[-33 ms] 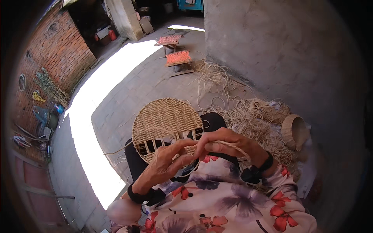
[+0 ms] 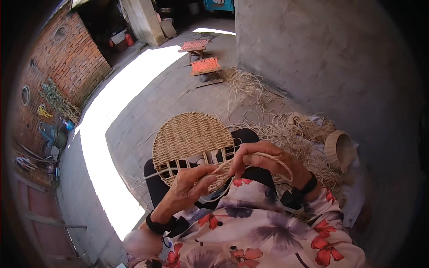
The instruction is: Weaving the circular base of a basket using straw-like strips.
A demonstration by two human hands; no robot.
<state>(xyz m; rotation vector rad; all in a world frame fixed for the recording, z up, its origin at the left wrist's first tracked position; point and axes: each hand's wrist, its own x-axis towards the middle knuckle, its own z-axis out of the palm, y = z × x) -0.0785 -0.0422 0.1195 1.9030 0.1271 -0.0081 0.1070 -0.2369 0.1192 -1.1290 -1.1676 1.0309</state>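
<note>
Panel [image 2: 192, 136]: on the lap [image 2: 261, 175], partly woven. Left hand [image 2: 190, 184]: at the panel's near edge, fingertips pinched on cord [image 2: 273, 157]. Right hand [image 2: 264, 152]: at the panel's near-right edge, clamped on the cord.

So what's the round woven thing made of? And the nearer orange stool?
The round woven thing looks like plant-fibre cord, maybe grass, matt and tan, because twisted strands show. The nearer orange stool has brown bars that look like plain wood; its seat could be cloth or plastic webbing, too small to tell.
</note>
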